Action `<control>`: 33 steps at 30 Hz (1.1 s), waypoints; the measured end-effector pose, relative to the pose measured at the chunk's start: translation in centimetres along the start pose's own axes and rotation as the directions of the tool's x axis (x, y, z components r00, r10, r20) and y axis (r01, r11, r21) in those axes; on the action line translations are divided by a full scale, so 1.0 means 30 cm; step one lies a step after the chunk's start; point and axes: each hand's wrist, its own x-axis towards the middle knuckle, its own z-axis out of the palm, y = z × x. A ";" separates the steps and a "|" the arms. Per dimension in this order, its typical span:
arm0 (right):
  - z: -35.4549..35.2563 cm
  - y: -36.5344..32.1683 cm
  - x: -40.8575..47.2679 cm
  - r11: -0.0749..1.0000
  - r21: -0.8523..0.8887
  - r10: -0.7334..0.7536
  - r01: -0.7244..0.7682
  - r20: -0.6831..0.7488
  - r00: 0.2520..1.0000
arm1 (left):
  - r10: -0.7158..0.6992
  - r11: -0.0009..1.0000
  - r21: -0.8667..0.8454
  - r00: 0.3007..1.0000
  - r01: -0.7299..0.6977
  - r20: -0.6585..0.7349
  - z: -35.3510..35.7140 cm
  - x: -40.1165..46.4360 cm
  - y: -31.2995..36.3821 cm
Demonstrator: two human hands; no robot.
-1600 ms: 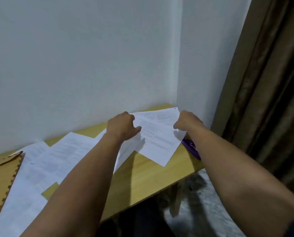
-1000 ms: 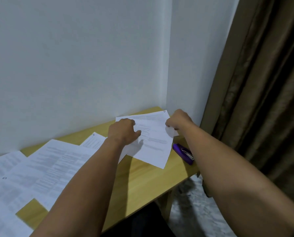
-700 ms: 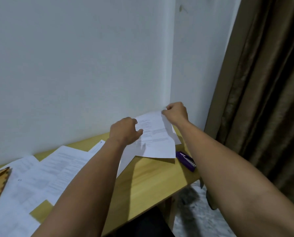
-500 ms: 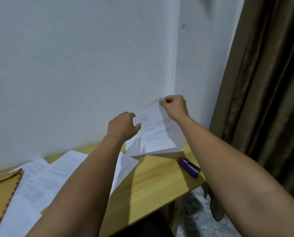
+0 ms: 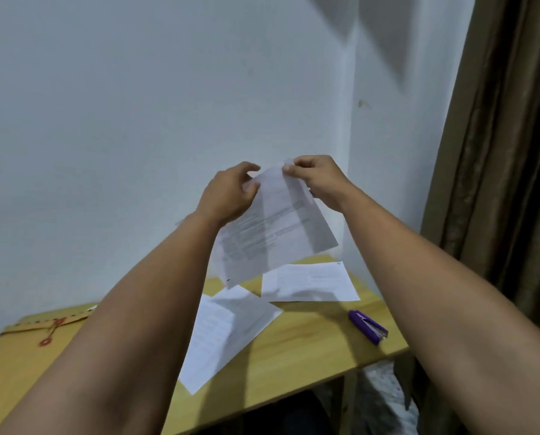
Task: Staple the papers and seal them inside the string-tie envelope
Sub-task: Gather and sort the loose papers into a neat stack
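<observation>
Both hands hold printed white sheets (image 5: 278, 230) up in the air above the wooden table (image 5: 309, 350). My left hand (image 5: 231, 193) grips their upper left edge and my right hand (image 5: 319, 180) pinches the top corner. One more sheet (image 5: 312, 282) lies flat at the table's far right, another (image 5: 224, 334) lies in the middle, partly under my left forearm. A purple stapler (image 5: 367, 326) rests near the right edge. The brown string-tie envelope (image 5: 20, 350) with its red string lies at the left.
White walls meet in a corner right behind the table. A brown curtain (image 5: 507, 152) hangs at the right. The table's front edge drops to a speckled floor (image 5: 385, 400) at lower right.
Both hands have lifted the sheets from the table surface up into the air, uncovering the sheet at the far right. The camera tilted up and back.
</observation>
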 end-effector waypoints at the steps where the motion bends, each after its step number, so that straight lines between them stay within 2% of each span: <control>1: 0.012 -0.011 -0.008 0.999 0.037 0.018 -0.018 0.000 1.000 | 0.000 1.000 0.014 1.000 0.000 0.003 -0.028 -0.002 0.005; 5: 0.068 0.013 -0.026 0.986 0.153 0.074 -0.072 -0.005 0.997 | -0.024 0.999 0.041 0.999 0.022 0.046 -0.087 -0.009 -0.005; 8: 0.129 0.101 -0.034 0.975 0.205 0.108 -0.091 -0.075 0.991 | -0.062 0.997 0.056 0.992 0.056 0.110 -0.059 -0.021 -0.063; 12: 0.203 0.297 -0.030 0.964 0.195 0.202 -0.178 -0.109 0.973 | -0.107 0.994 0.024 0.976 0.105 0.192 0.079 -0.059 -0.180; 16: 0.243 0.513 -0.015 0.930 0.167 0.343 -0.329 -0.065 0.937 | -0.142 0.988 -0.012 0.947 0.151 0.288 0.273 -0.100 -0.299; 20: 0.206 0.743 0.030 0.890 -0.013 0.454 -0.456 -0.084 0.887 | -0.157 0.979 -0.062 0.918 0.192 0.364 0.468 -0.124 -0.416; 23: 0.119 0.920 0.079 0.820 -0.224 0.488 -0.526 -0.206 0.848 | -0.175 0.964 -0.119 0.907 0.236 0.383 0.603 -0.125 -0.488; 25: 0.047 1.016 0.104 0.738 -0.340 0.495 -0.583 -0.314 0.810 | -0.191 0.955 -0.139 0.900 0.263 0.391 0.685 -0.117 -0.535; 29: -0.083 1.172 0.143 0.590 -0.418 0.511 -0.691 -0.470 0.720 | -0.229 0.926 -0.176 0.868 0.334 0.441 0.817 -0.094 -0.605; 33: -0.136 1.274 0.177 0.487 -0.467 0.585 -0.738 -0.453 0.673 | -0.248 0.904 -0.197 0.840 0.380 0.483 0.889 -0.070 -0.661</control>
